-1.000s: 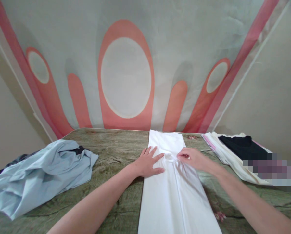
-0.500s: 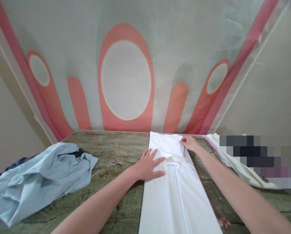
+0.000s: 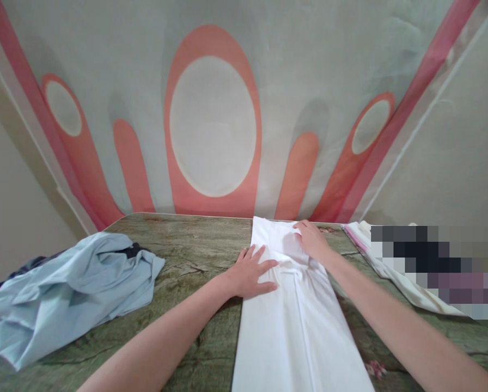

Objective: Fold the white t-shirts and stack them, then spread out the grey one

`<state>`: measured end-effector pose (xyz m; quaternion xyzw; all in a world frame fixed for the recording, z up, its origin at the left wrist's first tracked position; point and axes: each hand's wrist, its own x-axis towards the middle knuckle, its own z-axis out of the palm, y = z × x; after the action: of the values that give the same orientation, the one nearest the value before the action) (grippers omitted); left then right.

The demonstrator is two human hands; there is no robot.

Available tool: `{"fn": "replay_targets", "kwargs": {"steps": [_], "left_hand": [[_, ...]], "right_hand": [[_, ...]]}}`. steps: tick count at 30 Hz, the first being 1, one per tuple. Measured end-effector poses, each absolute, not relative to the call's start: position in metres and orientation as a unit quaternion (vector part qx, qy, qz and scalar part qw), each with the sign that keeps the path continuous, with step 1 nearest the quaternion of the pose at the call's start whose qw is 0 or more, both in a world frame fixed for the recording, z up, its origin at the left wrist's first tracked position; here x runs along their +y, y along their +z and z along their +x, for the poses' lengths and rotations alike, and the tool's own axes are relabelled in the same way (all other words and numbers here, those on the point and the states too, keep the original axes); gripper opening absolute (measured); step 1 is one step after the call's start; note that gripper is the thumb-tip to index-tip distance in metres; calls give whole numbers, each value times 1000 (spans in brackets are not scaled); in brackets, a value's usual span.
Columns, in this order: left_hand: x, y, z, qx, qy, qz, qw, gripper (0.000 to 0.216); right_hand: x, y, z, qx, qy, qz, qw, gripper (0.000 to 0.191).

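Note:
A white garment point(image 3: 276, 332) lies as a long folded strip from the front of the view to the table's far edge. Its exact kind cannot be made out. My left hand point(image 3: 252, 274) rests flat on its left side with the fingers spread. On the far right corner of the cloth lies my right hand point(image 3: 313, 242), palm down, its fingers loosely stretched over the fabric. Small wrinkles run across the garment between the two hands.
The table point(image 3: 190, 239) has a wood-grain top. A crumpled light blue garment point(image 3: 76, 288) lies at the left with something dark beneath it. White cloth point(image 3: 385, 269) lies at the right beside a blurred-out patch. A wall with pink shapes point(image 3: 213, 207) stands behind the table.
My right hand has gone from pinching the garment's right edge to lying over its far corner, slightly to the left. My left hand has stayed in place on the cloth.

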<state>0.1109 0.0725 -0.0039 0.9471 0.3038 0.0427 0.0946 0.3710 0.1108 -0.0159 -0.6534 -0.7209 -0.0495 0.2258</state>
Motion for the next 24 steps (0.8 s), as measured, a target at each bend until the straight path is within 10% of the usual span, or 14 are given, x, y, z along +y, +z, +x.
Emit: {"fn": "replay_targets", "kwargs": {"steps": [15, 24], "left_hand": [[70, -2, 114, 319, 62, 939, 110, 63], [63, -3, 121, 257, 92, 957, 94, 45]], "right_hand": [[10, -1, 377, -837, 185, -469, 212, 29], [28, -2, 361, -852, 134, -442, 248, 24]]}}
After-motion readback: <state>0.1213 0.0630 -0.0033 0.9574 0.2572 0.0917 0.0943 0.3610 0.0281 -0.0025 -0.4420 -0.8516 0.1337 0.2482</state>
